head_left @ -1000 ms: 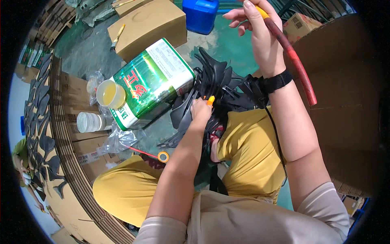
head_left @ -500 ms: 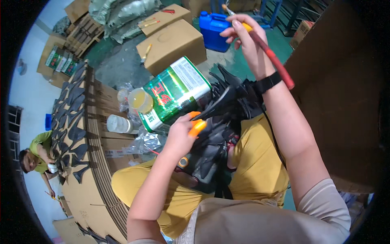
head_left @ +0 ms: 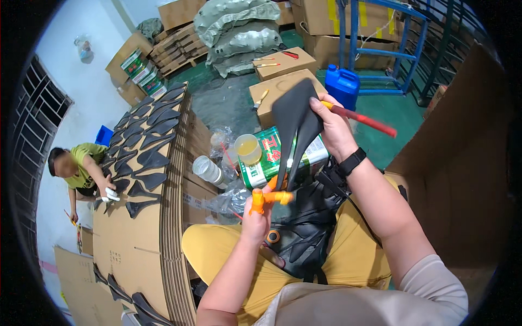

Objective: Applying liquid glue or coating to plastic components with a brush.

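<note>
Raised since earlier, one black piece [head_left: 299, 116] is in both hands [head_left: 338, 132].

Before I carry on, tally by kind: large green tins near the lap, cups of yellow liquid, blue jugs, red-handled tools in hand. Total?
Large green tin near the lap: 1
Cup of yellow liquid: 1
Blue jug: 1
Red-handled tool in the right hand: 1
Total: 4
</note>
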Tool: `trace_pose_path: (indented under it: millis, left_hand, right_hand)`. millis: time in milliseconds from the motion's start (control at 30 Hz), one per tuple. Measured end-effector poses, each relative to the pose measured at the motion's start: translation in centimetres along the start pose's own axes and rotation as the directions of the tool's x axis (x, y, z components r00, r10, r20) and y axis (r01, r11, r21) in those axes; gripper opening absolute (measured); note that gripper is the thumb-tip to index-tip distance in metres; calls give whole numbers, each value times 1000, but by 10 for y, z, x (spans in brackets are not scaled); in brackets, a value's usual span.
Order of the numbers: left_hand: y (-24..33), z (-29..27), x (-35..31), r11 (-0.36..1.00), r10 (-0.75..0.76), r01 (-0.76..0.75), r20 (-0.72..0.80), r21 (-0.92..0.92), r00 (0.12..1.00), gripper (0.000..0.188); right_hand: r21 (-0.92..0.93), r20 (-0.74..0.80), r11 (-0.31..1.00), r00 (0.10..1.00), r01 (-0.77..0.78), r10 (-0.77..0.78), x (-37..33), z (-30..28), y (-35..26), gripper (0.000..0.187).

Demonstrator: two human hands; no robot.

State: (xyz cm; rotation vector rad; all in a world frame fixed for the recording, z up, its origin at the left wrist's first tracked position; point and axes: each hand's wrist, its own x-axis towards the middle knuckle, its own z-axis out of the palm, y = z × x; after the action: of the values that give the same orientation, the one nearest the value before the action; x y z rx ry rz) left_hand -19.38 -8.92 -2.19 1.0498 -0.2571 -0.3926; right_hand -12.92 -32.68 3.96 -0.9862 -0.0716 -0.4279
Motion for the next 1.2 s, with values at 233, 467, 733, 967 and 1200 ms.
trace_pose_path:
  millis: [233, 467, 733, 967, 1200]
  left_hand:
    - [45, -11, 37, 970, 175, -204, -206, -130, 963, 52]
    - [38, -32, 79, 946, -87, 44, -120, -320, 989, 27]
    - [60, -32, 102, 946, 314, -273, -276, 175, 909, 38]
    - [60, -32, 100, 544, 741, -479, -127, 689, 659, 33]
    - [53, -26, 104, 230, 792, -395, 66, 889, 607, 32]
  right_hand:
    - [-50, 183, 997, 980, -66, 74, 3, 29, 4, 17]
    - [-223, 276, 971, 950, -82, 144, 7, 41, 27, 21]
    - [-346, 199, 936, 969, -71, 147, 12, 48, 41, 22]
    - [-248, 190, 969, 981, 3, 46, 15, 66, 71, 33]
    - [-246, 142, 969, 990, 32, 4, 19, 70, 80, 28]
